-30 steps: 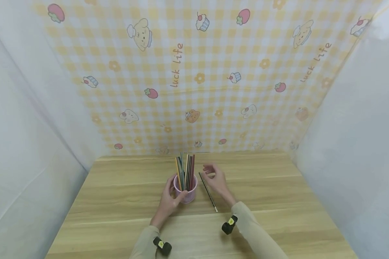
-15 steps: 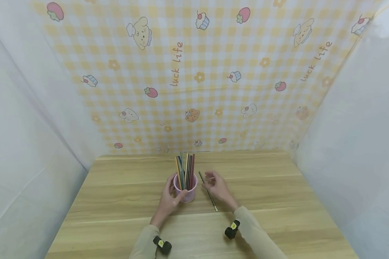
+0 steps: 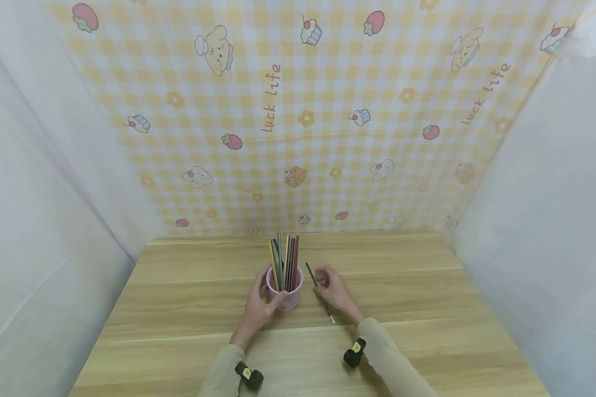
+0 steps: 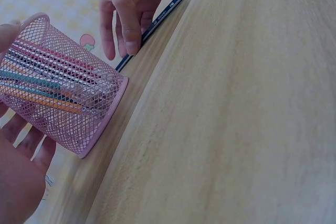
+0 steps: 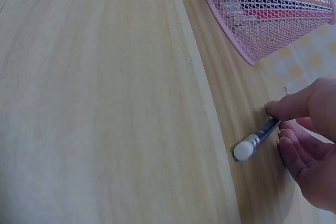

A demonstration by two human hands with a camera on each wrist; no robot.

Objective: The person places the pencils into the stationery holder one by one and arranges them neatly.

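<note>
The pink mesh pen cup [image 3: 286, 301] stands upright on the table, holding several coloured pencils [image 3: 291, 259]. My left hand [image 3: 255, 310] grips it round the side, with the thumb near the front rim. Just right of the cup, a dark pencil [image 3: 328, 310] with a white eraser end lies slantwise on the wood. My right hand [image 3: 334, 289] pinches its middle between thumb and fingers. In the right wrist view the eraser [image 5: 243, 150] points toward the camera, while the pencil's far part is hidden behind the fingers. Through the mesh in the left wrist view, orange, teal and red pencils [image 4: 58, 66] show.
The wooden table [image 3: 179, 303] reaches back to a yellow checked cloth backdrop [image 3: 328, 165]. White sheets hang at the left [image 3: 54, 220] and right [image 3: 526, 220]. A small black camera is strapped to each wrist.
My right hand has come down and slightly toward me, and its fingers have closed on the dark pencil, which has shifted very slightly. The left hand and the cup stay in place.
</note>
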